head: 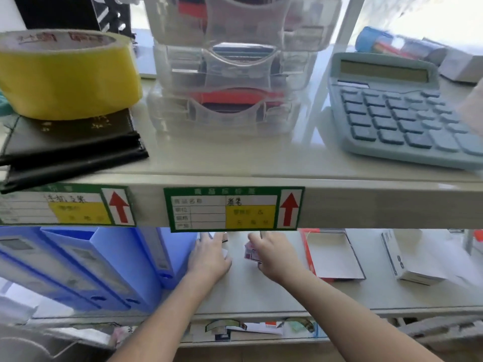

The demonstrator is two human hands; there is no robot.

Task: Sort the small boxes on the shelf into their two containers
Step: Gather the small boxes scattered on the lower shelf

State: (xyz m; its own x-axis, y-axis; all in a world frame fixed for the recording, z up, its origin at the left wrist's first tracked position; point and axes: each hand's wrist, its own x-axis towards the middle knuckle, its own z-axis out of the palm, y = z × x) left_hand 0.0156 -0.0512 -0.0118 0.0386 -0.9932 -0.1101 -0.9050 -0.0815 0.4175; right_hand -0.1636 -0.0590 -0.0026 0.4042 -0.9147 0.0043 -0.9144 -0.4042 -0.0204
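Both my hands reach into the lower shelf (261,291), under the upper shelf's front edge. My right hand (277,257) is closed around a small red-and-white box (250,253) that sticks out to the left of its fingers. My left hand (210,257) lies palm down with its fingers spread over a small white box (225,252), of which only a corner shows. A shallow open box with a red rim and white inside (332,254) lies just right of my right hand. The back of the lower shelf is hidden.
Blue file boxes (104,262) stand at the left of the lower shelf and a white carton (407,257) lies at its right. On the upper shelf sit yellow tape (68,74), black folders (70,145), stacked clear drawers (230,82) and a blue calculator (402,111).
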